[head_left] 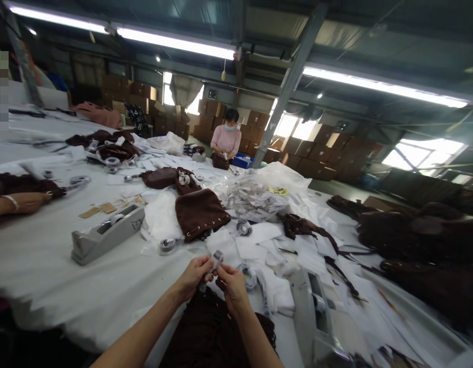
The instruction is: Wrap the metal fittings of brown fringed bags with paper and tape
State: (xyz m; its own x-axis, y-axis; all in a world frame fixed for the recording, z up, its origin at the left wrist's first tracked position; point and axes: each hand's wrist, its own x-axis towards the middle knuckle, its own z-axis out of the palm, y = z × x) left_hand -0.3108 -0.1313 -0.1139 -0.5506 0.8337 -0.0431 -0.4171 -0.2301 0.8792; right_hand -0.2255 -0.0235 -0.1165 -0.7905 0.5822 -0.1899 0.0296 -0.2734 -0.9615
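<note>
My left hand (193,277) and my right hand (232,284) meet at the table's near edge. Both pinch a small grey-white piece (215,258), which looks like a wrapped fitting or a bit of tape. Right under my hands lies a dark brown bag (209,327), partly hidden by my forearms. A brown drawstring bag (200,213) with gold eyelets sits a little farther in, and a roll of tape (250,276) lies just right of my right hand.
A grey tape dispenser (106,234) stands to the left, another (315,312) to the right. White paper sheets (259,240) cover the table's middle. Dark brown bags (424,245) pile up at right. A person in pink (226,139) works at the far side; someone's forearm (18,203) rests at left.
</note>
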